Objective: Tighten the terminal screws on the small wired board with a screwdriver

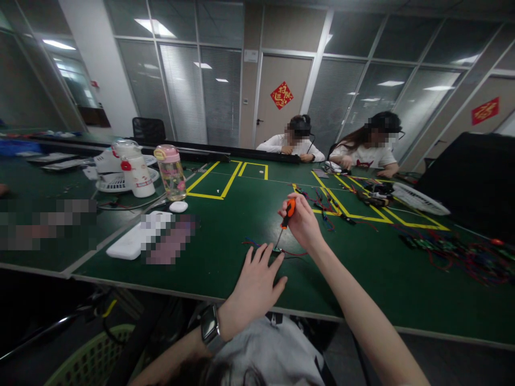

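My right hand (302, 217) is closed around the orange and black handle of a screwdriver (288, 213). Its thin shaft slants down, and the tip meets a small green circuit board (277, 250) lying on the table. Red and blue wires (295, 253) run out from both ends of the board. Beside it, my left hand (259, 276) lies with fingers spread, the fingertips at the near edge of the board and its wires. Whether those fingertips press on the board cannot be made out.
Left on the green table (225, 225) are a pink-lidded bottle (171, 171), a white power bank (139, 236) and a white basket (129, 182). Heaped wired boards (454, 252) lie right, yellow tape (205, 197) marks areas, and two people (292, 140) sit across.
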{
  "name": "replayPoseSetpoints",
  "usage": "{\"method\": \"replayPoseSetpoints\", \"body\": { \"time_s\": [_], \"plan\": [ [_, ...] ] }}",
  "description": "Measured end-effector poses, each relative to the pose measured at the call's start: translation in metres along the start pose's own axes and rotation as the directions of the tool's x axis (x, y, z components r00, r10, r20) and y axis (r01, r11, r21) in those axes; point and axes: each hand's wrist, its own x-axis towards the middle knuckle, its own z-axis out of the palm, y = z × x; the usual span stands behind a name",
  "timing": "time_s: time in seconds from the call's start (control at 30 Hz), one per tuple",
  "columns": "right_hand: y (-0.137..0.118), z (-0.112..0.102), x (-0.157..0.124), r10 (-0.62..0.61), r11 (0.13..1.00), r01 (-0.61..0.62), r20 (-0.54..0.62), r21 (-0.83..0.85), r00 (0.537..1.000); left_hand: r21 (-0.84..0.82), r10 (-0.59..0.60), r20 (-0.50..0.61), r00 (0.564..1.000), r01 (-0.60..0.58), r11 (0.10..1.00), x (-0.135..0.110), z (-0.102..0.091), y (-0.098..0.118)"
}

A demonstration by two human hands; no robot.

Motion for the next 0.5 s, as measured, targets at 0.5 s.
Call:
{"method": "replayPoseSetpoints", "body": {
  "time_s": [0.5],
  "plan": [
    [0.0032, -0.0012, -0.0027, 0.007, 0.993, -0.014, -0.06, -0.119, 0.998, -0.001, 0.004, -0.002, 1.0, -0.004, 1.0, 0.0004, 0.0012, -0.0003]
  ]
}}
